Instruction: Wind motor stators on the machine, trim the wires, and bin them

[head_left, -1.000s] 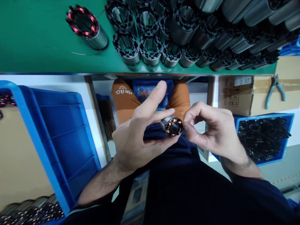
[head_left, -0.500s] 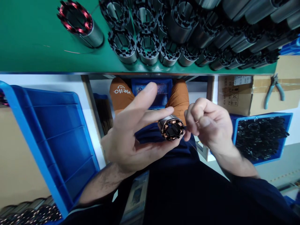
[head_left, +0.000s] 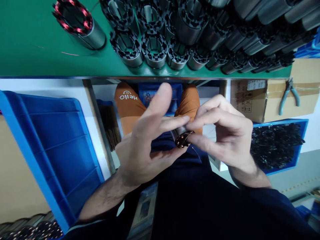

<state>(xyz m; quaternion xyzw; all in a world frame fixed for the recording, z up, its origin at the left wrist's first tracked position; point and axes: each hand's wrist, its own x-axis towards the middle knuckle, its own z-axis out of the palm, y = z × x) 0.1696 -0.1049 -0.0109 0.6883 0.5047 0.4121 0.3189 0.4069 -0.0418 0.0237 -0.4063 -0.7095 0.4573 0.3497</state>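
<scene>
A motor stator [head_left: 183, 138] with copper windings and a steel shell is held over my lap, its wound end tilted toward me. My left hand [head_left: 147, 140] grips it between the fingers, thumb raised and off it. The thumb and fingers of my right hand [head_left: 225, 130] close on the stator's right side and rim, covering part of it. A thin loose wire [head_left: 197, 153] hangs below the stator, near my right hand.
Rows of unwound stators [head_left: 154, 48] stand on the green bench [head_left: 30, 63], with one red-wound stator [head_left: 77, 25] at left. Pliers [head_left: 289, 95] lie on a cardboard box [head_left: 272, 106]. A blue bin [head_left: 278, 146] holds black parts; a blue tray [head_left: 62, 143] leans at left.
My right hand has moved from pinching the wire beside the stator onto the stator itself. The stator has turned and tilted within my left hand. The view has shifted slightly.
</scene>
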